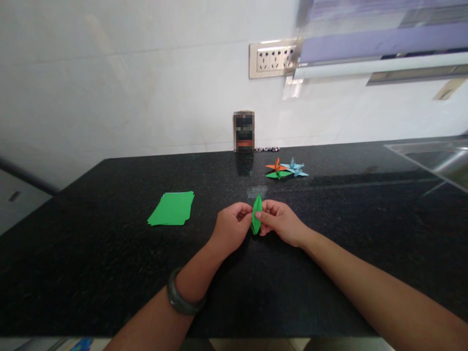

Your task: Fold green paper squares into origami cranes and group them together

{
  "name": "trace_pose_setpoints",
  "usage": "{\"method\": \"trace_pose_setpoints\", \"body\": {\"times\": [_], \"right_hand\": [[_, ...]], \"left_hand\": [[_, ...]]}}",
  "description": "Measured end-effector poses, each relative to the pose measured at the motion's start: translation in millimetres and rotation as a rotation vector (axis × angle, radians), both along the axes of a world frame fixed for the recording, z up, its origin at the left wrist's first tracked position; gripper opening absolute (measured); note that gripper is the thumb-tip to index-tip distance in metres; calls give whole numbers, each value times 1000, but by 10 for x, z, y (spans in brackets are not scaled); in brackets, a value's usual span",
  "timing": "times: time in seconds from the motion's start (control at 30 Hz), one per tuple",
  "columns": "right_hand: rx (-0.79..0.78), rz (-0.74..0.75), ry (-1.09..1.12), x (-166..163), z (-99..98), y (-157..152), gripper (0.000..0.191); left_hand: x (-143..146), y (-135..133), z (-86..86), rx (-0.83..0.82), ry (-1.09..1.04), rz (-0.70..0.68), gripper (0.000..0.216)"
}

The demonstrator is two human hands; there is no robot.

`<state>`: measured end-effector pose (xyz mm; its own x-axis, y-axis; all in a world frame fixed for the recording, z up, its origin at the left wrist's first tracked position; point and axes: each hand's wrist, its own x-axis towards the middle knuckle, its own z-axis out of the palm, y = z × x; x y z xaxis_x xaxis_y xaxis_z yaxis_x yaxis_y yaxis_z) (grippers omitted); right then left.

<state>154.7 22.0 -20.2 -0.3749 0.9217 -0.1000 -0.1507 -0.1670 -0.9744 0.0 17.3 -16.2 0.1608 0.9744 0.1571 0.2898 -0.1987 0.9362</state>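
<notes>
A narrow, pointed piece of folded green paper (pixel 257 212) stands upright between my two hands, a little above the black counter. My left hand (pixel 236 225) pinches its left side with thumb and fingers. On the right side, my right hand (pixel 278 220) grips it, the thumb lying across the front face and the fingers behind. The fingertips behind the paper are partly hidden. Beyond my hands lie several folded paper cranes: an orange one (pixel 277 166), a green one (pixel 278 174) and light blue ones (pixel 295 167).
A stack of green paper sheets (pixel 171 208) lies to the left on the counter (pixel 120 258). Against the white wall leans a blurred dark rectangular object (pixel 244 131), with a beaded strap beside it. A metal sink (pixel 438 161) is at the far right, below a socket panel (pixel 274 59).
</notes>
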Motion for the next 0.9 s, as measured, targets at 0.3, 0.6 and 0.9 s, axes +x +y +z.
{"method": "trace_pose_setpoints", "body": {"times": [0.3, 0.6, 0.9], "right_hand": [[115, -10, -81, -22, 16, -11, 32], [128, -79, -161, 19, 44, -16, 34], [100, -5, -156, 64, 86, -21, 31]], "left_hand": [[41, -13, 25, -66, -134, -16, 10], [80, -27, 76, -330, -413, -26, 15], [52, -22, 55, -420, -543, -123, 27]]}}
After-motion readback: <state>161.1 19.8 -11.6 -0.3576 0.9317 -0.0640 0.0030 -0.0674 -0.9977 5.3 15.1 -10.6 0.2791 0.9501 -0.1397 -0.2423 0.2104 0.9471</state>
